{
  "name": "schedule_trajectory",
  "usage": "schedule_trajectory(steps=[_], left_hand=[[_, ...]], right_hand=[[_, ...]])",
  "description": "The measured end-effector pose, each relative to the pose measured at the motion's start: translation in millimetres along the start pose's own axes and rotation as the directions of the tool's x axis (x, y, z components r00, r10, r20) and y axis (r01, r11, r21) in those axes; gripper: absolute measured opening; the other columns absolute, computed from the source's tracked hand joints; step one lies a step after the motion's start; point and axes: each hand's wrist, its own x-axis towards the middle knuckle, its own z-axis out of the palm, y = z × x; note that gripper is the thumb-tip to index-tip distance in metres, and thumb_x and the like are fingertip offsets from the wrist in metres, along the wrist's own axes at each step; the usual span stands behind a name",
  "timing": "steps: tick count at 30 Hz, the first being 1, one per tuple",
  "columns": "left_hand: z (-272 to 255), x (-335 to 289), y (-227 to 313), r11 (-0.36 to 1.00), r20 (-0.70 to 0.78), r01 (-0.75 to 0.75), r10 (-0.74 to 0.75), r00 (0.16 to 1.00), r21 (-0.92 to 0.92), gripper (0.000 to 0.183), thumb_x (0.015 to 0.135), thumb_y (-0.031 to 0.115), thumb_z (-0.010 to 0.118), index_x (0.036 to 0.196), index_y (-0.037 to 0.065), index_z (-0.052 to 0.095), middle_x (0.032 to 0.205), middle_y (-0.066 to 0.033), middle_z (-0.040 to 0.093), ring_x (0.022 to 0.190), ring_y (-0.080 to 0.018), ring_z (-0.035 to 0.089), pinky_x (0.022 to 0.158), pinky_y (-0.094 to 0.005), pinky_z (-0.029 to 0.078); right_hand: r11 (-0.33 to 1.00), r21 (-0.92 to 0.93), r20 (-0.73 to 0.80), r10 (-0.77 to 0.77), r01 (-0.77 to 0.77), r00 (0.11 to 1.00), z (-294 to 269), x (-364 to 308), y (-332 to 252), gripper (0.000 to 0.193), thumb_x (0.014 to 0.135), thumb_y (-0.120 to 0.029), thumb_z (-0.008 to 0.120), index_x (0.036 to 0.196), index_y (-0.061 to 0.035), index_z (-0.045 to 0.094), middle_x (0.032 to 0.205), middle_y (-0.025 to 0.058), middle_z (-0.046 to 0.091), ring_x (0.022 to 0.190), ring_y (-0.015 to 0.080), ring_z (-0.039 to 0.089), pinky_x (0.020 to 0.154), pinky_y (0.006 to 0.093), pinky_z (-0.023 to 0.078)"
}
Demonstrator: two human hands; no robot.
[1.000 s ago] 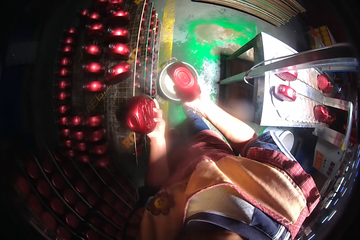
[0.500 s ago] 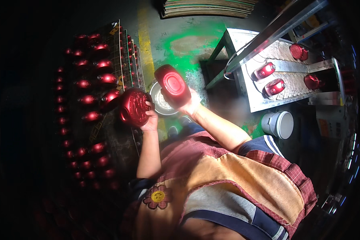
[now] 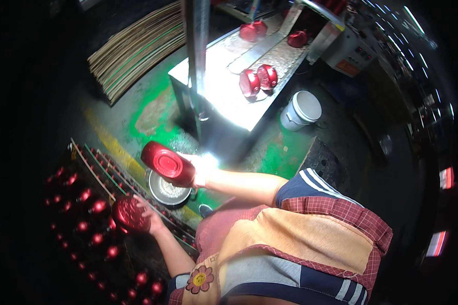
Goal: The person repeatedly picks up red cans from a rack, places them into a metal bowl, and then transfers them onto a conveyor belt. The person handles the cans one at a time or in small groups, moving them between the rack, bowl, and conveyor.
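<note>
Care counts here: the right hand (image 3: pixel 201 170) grips one red shell (image 3: pixel 167 163) above the bowl (image 3: pixel 167 190); the left hand (image 3: pixel 150 218) clasps another (image 3: pixel 129 215), best kept apart.

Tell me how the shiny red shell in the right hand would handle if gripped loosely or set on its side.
The red shell looks like glossy, rigid metal, so it probably won't flex. Its polished surface may slip in a loose grip; the right hand holds it by one end. Its rounded body would likely rock or roll on its side, like those lying on the metal table.
</note>
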Motion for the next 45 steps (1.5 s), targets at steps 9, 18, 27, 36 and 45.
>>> schedule_trajectory(steps=[9,18,27,36,45], left_hand=[[-43.7,67.3,-164.0,0.744,-0.301,0.36,-0.222,0.928,0.562,0.075,0.083,0.027,0.068,0.148,0.008,0.036,0.152,-0.0126,0.039,0.123,-0.0333,0.051,0.087,-0.0447,0.053],[-124.0,177.9,-480.3,0.185,-0.583,0.667,-0.357,0.73,0.722,0.073,0.083,0.026,0.068,0.147,0.007,0.038,0.15,-0.0131,0.041,0.123,-0.0323,0.051,0.09,-0.0438,0.052],[-182.1,219.4,-616.0,-0.062,-0.693,0.746,-0.428,0.58,0.663,0.07,0.083,0.025,0.067,0.145,0.006,0.04,0.148,-0.0136,0.044,0.124,-0.0313,0.051,0.092,-0.0429,0.051],[-222.4,281.7,-606.2,-0.137,-0.751,0.81,-0.488,0.446,0.57,0.068,0.084,0.023,0.067,0.144,0.005,0.042,0.146,-0.0141,0.046,0.124,-0.0303,0.051,0.094,-0.042,0.05],[-221.8,373.0,-612.6,-0.105,-0.683,0.748,-0.505,0.528,0.656,0.065,0.084,0.022,0.067,0.142,0.003,0.044,0.144,-0.0147,0.049,0.124,-0.0292,0.051,0.096,-0.0411,0.049]], right_hand=[[0.963,0.217,0.02,-0.166,0.157,0.986,-83.3,-123.5,-143.3,0.049,0.096,-0.045,0.057,0.126,-0.0057,0.056,0.118,0.0133,0.065,0.098,0.0253,0.066,0.087,0.0417,0.055],[0.838,-0.021,0.003,-0.546,0.545,0.838,-175.4,-337.1,-302.9,0.051,0.101,-0.034,0.049,0.148,-0.0183,0.04,0.147,0.0058,0.048,0.133,0.0245,0.048,0.11,0.0465,0.04],[0.554,0.224,-0.242,-0.765,0.802,0.596,-253.5,-372.6,-372.0,0.043,0.1,-0.036,0.049,0.132,-0.0074,0.057,0.132,0.0122,0.061,0.121,0.0281,0.058,0.107,0.0466,0.043],[0.204,-0.192,-0.321,-0.938,0.96,0.135,-242.6,-407.9,-500.7,0.05,0.1,-0.029,0.054,0.146,-0.0148,0.04,0.144,0.0061,0.05,0.133,0.025,0.048,0.111,0.0486,0.04],[-0.24,-0.924,0.153,-0.945,0.297,-0.288,-180.8,-394.2,-817.2,0.052,0.09,-0.016,0.071,0.137,-0.0068,0.053,0.136,0.0104,0.052,0.122,0.0206,0.052,0.105,0.0325,0.041]])
